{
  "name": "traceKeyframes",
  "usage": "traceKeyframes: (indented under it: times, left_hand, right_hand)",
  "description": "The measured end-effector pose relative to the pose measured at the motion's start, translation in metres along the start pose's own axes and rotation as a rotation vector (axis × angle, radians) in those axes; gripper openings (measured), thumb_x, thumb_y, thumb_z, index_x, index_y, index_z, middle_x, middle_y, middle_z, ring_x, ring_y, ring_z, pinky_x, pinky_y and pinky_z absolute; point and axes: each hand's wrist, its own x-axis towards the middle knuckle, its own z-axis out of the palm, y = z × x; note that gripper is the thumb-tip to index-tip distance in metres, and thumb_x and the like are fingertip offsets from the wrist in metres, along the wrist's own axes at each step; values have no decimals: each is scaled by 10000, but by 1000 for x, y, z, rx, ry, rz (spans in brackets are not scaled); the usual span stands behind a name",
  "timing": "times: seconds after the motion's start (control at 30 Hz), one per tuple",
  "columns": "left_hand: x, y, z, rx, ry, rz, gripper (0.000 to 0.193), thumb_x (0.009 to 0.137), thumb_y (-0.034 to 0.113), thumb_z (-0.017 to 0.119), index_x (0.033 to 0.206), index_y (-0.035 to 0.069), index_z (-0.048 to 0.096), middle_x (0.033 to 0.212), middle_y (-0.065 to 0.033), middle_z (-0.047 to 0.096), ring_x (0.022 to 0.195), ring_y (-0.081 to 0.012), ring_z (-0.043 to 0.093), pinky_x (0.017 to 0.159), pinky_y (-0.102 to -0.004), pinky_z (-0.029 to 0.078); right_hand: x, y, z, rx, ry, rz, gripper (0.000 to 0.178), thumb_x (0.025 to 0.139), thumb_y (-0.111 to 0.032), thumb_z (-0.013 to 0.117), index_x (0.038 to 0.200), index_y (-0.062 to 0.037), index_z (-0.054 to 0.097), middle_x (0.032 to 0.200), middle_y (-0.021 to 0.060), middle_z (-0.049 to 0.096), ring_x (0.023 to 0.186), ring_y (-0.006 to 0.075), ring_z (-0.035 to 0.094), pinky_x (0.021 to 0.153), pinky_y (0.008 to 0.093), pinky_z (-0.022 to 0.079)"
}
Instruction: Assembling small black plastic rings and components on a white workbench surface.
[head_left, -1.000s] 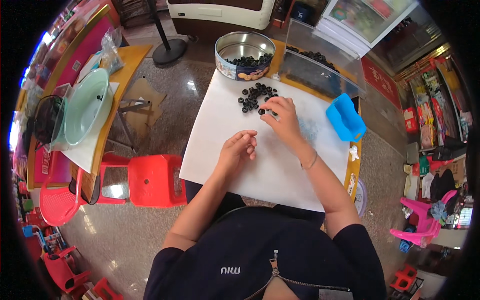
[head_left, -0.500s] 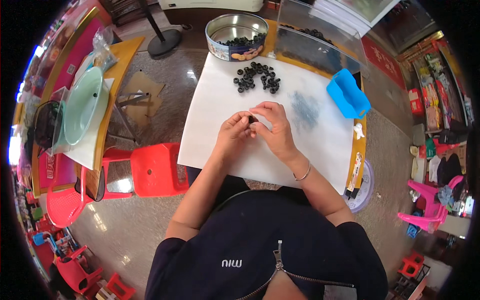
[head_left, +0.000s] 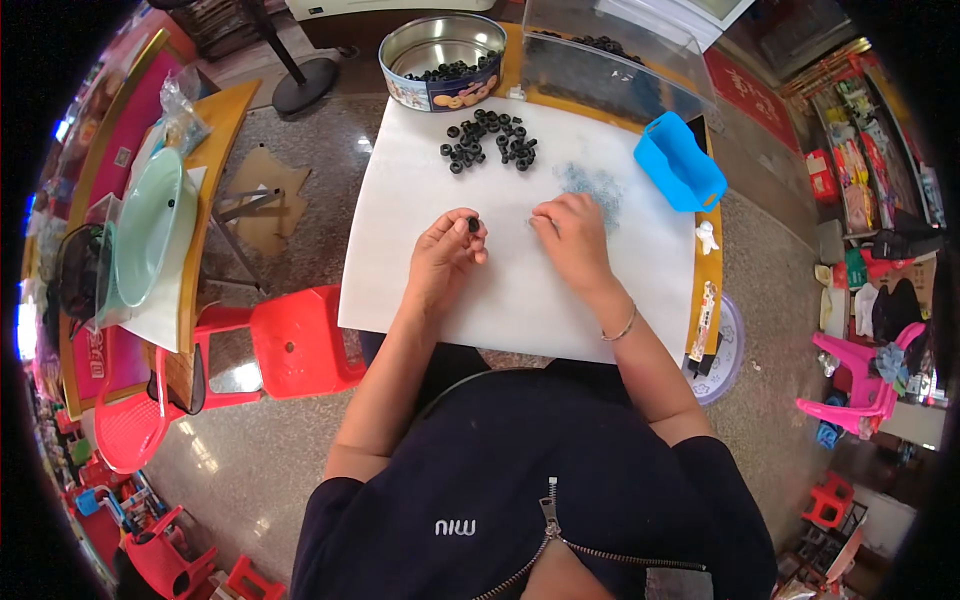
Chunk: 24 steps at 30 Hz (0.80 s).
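My left hand (head_left: 440,258) pinches a small black ring-like part (head_left: 473,224) between thumb and fingertips, above the white sheet. To the right, apart from it, my right hand (head_left: 577,240) has its thumb and fingers pressed together over the sheet. Something tiny may be at its fingertips, too small to name. Beside that hand's knuckles lies a spread of small, clear bluish pieces (head_left: 600,188), partly hidden by the hand. Farther off sits a loose cluster of similar black parts (head_left: 490,138).
A round metal tin (head_left: 442,92) holding black parts stands at the far edge, beside a clear plastic box (head_left: 610,85) with more black pieces. A blue bin (head_left: 680,165) sits at the right corner. Red stools (head_left: 300,340) and a table with a green basin (head_left: 150,230) are left.
My hands were together around the black part; now they are apart. My right hand has moved right toward the clear bluish pieces, while my left keeps the black part. The view has shifted slightly.
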Motion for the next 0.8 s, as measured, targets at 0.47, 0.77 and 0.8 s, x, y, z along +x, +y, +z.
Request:
traceKeyframes:
  times: [0.47,0.77,0.8]
  left_hand:
    - [0,0,1,-8,-27,-28,207,946,169,572,1072,5,573,904,-87,613,721,-131,575,665,-261,499]
    - [2,-2,-5,-26,-25,-18,190,939,167,587,1046,11,591,871,-69,612,727,-131,574,665,-260,504]
    - [2,-2,-5,-23,-25,-17,192,936,168,593,1045,11,594,865,-66,612,726,-132,575,665,-260,504]
  right_hand:
    - [17,-3,9,47,-23,60,30,783,-82,645,775,-53,644,701,85,623,742,256,602,671,363,452]
    - [20,-60,6,827,-169,297,98,866,-36,608,931,22,654,888,52,623,747,113,587,709,244,475]
    - [20,-62,6,807,-173,286,96,864,-34,609,927,26,651,905,54,620,754,113,587,708,244,475]
